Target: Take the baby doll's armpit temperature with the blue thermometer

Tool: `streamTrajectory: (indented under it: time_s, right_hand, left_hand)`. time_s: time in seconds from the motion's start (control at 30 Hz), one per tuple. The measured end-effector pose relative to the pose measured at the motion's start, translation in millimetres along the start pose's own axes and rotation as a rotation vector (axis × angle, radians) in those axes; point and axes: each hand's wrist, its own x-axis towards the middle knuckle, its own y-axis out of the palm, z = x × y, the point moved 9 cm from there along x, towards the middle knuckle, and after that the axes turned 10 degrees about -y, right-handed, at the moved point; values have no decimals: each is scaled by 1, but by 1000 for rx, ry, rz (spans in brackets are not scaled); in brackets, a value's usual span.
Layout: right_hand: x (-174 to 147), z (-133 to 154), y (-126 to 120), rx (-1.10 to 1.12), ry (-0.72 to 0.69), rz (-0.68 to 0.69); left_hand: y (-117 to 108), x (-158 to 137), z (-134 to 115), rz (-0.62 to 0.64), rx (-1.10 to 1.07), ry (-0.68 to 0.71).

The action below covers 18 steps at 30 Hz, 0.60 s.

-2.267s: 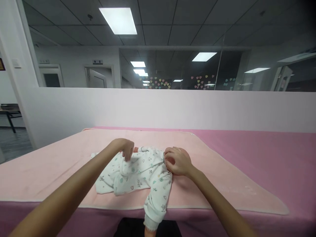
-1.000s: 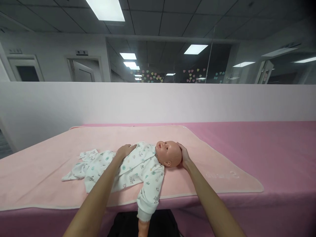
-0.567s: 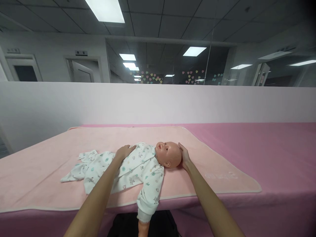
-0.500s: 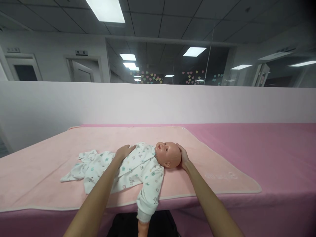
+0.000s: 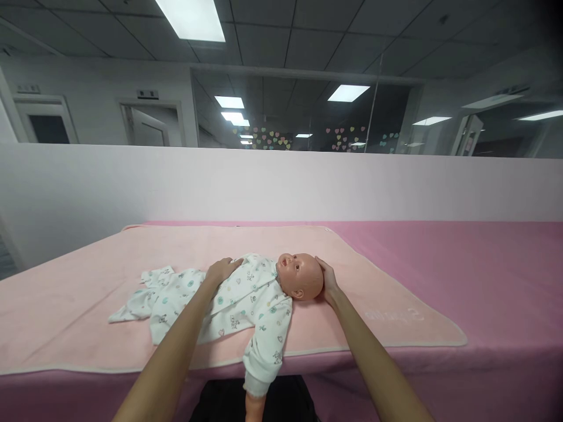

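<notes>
A baby doll [image 5: 253, 287] lies on its back on a pale pink mat, its bare head [image 5: 301, 276] to the right. It wears a white printed baby suit, the legs of which spread out flat to the left. My left hand [image 5: 222, 271] rests on the doll's belly, fingers stretched out over the cloth. Against the crown of the head, my right hand [image 5: 327, 280] lies cupped, its fingers along the far side and not gripping. One doll arm [image 5: 264, 357] hangs over the near edge, its hand cut off by the frame. The other arm is hidden.
The peach-pink mat [image 5: 88, 281] covers the left and middle of a table with a pink cloth [image 5: 492, 275]. A low white partition [image 5: 281, 181] stands behind the table. Something black [image 5: 290, 404] shows below the near edge, close to my body.
Both hands and the doll stay in place. The view has shifted very slightly.
</notes>
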Motion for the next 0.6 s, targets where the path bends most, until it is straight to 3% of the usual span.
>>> streamTrajectory:
  time_s: [0.1, 0.3, 0.47, 0.6]
  right_hand:
    - [-1, -1, 0, -3, 10, -7]
    - [12, 15, -34, -24, -200, -199]
    - [10, -1, -13, -51, -81, -37]
    - [12, 2, -25, -104, -113, -112]
  left_hand:
    - [-1, 0, 0, -4, -1, 0]
    - [-1, -1, -1, -7, -3, 6]
    - [-2, -2, -1, -9, -5, 10]
    - [-3, -3, -1, -14, -1, 7]
